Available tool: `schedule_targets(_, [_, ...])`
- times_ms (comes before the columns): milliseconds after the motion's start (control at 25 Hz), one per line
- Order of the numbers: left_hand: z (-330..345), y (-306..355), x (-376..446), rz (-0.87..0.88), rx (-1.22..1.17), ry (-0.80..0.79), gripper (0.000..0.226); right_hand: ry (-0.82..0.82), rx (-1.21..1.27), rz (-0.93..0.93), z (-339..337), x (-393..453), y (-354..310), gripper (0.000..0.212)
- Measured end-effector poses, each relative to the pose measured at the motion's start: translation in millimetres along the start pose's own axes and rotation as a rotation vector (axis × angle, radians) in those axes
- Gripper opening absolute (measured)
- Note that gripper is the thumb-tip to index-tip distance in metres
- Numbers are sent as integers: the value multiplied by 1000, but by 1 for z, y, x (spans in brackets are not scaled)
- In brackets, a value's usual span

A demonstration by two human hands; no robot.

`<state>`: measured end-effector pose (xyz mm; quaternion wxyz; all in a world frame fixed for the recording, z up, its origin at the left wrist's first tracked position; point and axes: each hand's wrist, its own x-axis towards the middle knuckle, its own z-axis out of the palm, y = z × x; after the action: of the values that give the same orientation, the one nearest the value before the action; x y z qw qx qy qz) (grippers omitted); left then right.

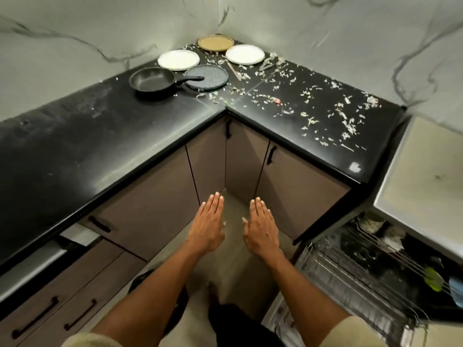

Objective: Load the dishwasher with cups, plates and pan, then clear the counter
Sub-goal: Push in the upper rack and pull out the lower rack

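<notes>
The dishwasher (370, 279) stands open at the lower right, just to the right of the right hand (261, 229), its wire rack pulled out below the edge of the black desk (75, 151). A few things sit in the rack: something green and something blue at the far right, and what may be a cup near the back, though the view there is too dark and blurred to be sure.

Both hands hang in the air in front of the corner cabinet doors (225, 166), palms down, fingers straight and close together, holding nothing. The left hand (209, 226) and the right hand are side by side, a small gap between them.

The dishes lie well apart from the hands, far back in the corner of the desk. A black pan (151, 80) sits to the left with its handle pointing right and resting across a dark speckled plate (213, 77). Behind them is a white plate (178, 60); a second white plate (245, 54) lies to its right, and a tan plate (215, 43) sits in the very corner against the marbled wall. Pale scraps (325, 108) are strewn over the right-hand stretch of the desk.
</notes>
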<state>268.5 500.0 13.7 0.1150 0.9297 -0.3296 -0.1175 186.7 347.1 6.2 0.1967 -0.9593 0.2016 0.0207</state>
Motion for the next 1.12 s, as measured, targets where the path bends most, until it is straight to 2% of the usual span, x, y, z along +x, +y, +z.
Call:
schedule_targets(160, [-26, -30, 72, -5, -20, 69, 73, 56, 4, -9, -12, 83, -6, 65])
schedule_targets(440, [-71, -66, 243, 43, 15, 62, 71, 170, -26, -58, -41, 262, -8, 62])
schedule_targets(560, [-92, -71, 311, 45, 22, 111, 70, 190, -52, -78, -65, 337, -8, 62])
schedule_targets(880, [-129, -103, 448, 70, -42, 131, 68, 125, -65, -93, -91, 487, -23, 60])
schedule_targets(1120, [-161, -126, 555, 176, -66, 166, 63, 230, -85, -56, -102, 587, -43, 34])
